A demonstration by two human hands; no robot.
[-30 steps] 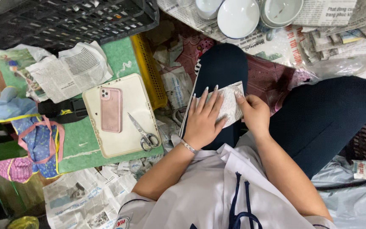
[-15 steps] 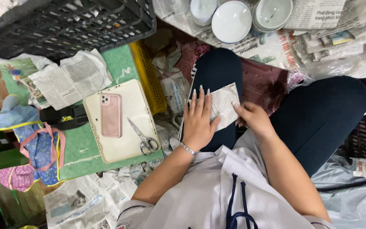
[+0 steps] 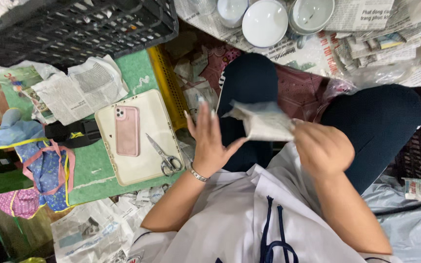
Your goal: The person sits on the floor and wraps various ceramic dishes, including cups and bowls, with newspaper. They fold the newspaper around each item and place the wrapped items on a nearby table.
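Frame centre: left hand (image 3: 209, 141) spread open, thumb under folded newspaper piece (image 3: 264, 124), right hand (image 3: 320, 148) pinching its other end above lap; scissors (image 3: 164, 156) and pink phone (image 3: 126, 130) at left.

Both hands lift a folded sheet of newspaper (image 3: 264, 124) above the lap — the right hand (image 3: 323, 148) pinches its edge, the left hand (image 3: 209, 141) spread open at its other end. Beside them lie scissors (image 3: 164, 156) and a pink phone (image 3: 127, 130) on a cream tray (image 3: 144, 170).

White top with navy drawstring, navy trousers, silver bracelet (image 3: 198, 174).
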